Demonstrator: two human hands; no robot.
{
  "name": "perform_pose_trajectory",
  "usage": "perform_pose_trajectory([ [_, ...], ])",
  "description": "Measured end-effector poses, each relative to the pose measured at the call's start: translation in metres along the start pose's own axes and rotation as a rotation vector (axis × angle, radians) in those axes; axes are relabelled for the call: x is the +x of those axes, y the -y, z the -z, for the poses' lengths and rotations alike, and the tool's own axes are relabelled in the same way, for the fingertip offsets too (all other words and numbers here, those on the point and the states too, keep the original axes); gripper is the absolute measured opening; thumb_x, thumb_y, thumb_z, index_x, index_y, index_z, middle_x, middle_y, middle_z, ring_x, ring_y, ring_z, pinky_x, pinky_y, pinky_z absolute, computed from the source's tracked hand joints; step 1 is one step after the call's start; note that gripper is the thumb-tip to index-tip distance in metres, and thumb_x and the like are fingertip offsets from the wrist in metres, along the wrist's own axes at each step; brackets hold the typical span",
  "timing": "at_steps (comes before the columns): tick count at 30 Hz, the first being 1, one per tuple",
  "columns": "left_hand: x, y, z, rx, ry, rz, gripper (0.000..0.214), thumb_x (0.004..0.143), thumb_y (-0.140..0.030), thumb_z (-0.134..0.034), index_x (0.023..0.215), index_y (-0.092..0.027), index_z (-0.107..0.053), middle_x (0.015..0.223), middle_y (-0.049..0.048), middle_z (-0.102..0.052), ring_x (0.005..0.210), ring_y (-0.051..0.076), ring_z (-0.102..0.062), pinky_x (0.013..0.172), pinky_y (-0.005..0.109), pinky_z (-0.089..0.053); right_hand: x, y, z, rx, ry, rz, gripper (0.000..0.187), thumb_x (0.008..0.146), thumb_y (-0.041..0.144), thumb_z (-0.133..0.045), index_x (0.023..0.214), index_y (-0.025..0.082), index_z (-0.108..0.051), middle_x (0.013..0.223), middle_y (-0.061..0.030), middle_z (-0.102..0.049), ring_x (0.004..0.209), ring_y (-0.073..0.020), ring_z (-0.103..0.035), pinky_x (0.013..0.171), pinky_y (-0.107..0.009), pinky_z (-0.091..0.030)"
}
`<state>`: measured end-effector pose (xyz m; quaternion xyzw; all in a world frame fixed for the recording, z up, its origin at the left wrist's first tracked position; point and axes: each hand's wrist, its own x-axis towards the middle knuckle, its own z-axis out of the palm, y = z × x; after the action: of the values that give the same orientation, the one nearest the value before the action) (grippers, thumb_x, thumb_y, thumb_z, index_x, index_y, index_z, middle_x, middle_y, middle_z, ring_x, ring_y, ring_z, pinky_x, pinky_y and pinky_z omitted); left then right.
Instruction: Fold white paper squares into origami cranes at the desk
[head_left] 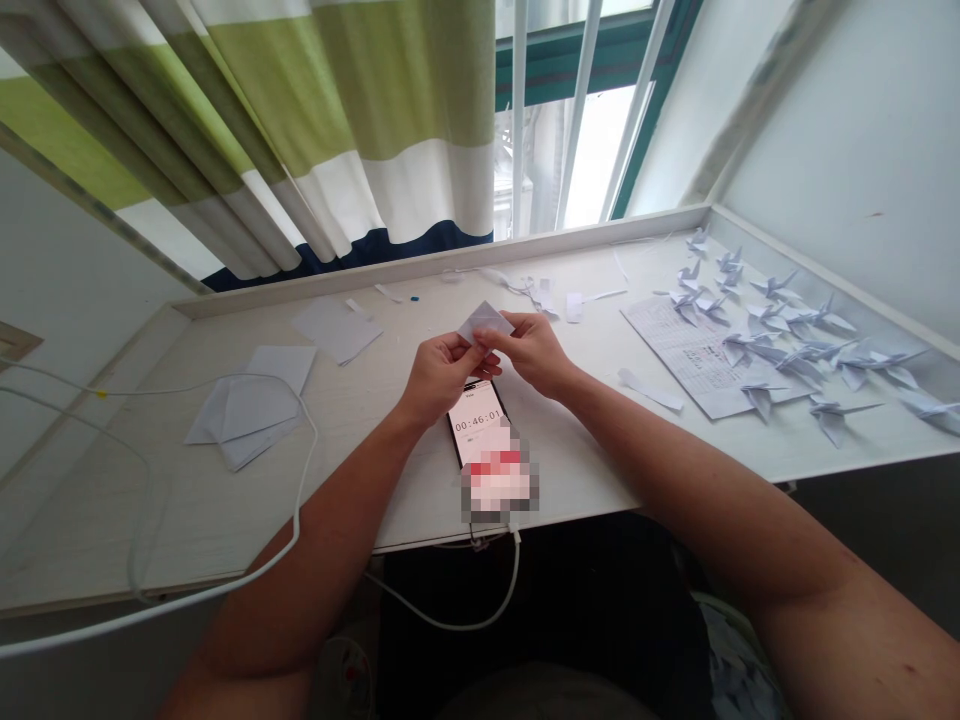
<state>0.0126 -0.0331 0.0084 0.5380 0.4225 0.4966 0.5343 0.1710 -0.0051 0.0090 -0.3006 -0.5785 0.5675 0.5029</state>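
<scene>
Flanking the folded paper (484,319): loose sheets (264,394), cranes (831,418) (phone (480,418) nearest).

A striped curtain (405,90) hangs beside white window bars (578,110); a phone (481,445) lies on the desk (577,460).

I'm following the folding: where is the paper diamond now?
Near the middle of the head view, the paper diamond is held between the left hand and right hand, just above the phone.

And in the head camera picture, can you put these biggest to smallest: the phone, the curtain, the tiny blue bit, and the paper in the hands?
1. Curtain, easily the largest
2. Phone
3. Paper in the hands, partly covered by fingers
4. Tiny blue bit
</scene>
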Motion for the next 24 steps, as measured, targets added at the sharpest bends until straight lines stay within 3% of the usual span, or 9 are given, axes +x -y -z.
perform_pose_trajectory([
  [18,-0.003,-0.0058,-0.0048,-0.032,-0.036,0.027,0.047,0.074,-0.054,-0.09,0.086,-0.011,-0.074,0.082,0.0097,-0.08,0.07,0.021,-0.078,0.075,0.036,-0.066,0.0043,-0.0036,0.0018,0.051,0.003,-0.039,0.038,0.075,0.049,-0.086,0.068,0.016,-0.068,0.063,0.0014,-0.061,0.061,-0.0114,-0.052,0.055,-0.026,-0.044],
  [24,-0.0035,-0.0073,-0.0037,-0.043,-0.092,0.046,0.031,0.084,-0.041,-0.083,0.088,-0.012,-0.073,0.085,0.0099,-0.08,0.07,0.019,-0.078,0.074,0.034,-0.065,0.0064,-0.004,0.0048,0.037,-0.06,0.008,0.037,0.08,0.054,-0.083,0.074,0.018,-0.074,0.075,-0.0018,-0.071,0.071,-0.0131,-0.062,0.075,-0.03,-0.057],
])
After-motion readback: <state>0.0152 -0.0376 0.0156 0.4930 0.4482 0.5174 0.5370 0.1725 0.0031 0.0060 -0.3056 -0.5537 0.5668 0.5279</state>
